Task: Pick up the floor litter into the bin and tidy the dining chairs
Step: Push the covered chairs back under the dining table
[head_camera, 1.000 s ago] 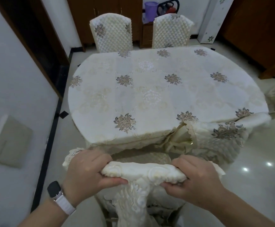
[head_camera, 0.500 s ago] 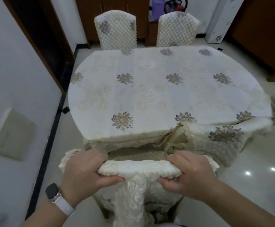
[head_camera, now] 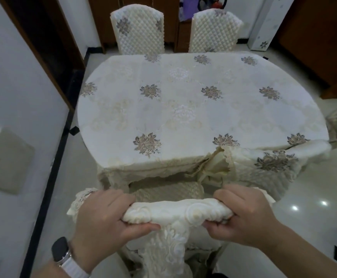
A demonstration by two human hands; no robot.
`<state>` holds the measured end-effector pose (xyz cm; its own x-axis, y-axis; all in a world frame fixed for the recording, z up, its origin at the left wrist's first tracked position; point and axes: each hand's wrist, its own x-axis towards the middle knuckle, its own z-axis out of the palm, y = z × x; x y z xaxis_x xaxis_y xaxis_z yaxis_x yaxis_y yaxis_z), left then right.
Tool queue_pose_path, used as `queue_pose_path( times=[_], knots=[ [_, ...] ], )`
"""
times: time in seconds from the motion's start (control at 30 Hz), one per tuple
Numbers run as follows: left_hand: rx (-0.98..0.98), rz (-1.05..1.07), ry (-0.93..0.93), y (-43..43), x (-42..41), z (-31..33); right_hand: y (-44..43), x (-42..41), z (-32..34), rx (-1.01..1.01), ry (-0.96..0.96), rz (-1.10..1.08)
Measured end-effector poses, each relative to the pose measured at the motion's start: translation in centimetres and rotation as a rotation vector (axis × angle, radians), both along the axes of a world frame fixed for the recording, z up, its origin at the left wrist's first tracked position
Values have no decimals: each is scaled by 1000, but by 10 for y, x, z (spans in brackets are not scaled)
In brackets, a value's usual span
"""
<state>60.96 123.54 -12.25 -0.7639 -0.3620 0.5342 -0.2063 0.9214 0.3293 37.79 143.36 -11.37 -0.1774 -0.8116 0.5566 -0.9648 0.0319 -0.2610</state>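
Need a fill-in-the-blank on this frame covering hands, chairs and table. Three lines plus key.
1. The left hand and right hand both grip the lace-covered top rail of the nearest ____.
2. A smartwatch sits on the ____ wrist.
3. At the far side of the table, ____ quilted chairs stand side by side.

Missing words: chair; left; two.

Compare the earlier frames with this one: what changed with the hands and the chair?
Nothing was taken hold of or let go. The left hand and right hand still grip the chair's top rail. Its spacing from the table looks about the same. Only the camera view shifted slightly.
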Motion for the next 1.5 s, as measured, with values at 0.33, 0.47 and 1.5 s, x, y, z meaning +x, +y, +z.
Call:
queue_pose_path(
  times=[0.33,0.47,1.5],
  knots=[
    [-43,43,-50,6,-11,10,1,-17,-3,65,-3,90],
    [-157,9,-137,39,-44,27,10,-30,0,94,-201,256],
    [348,-436,-1257,155,-295,30,94,-299,-86,587,-11,-315]
  ],
)
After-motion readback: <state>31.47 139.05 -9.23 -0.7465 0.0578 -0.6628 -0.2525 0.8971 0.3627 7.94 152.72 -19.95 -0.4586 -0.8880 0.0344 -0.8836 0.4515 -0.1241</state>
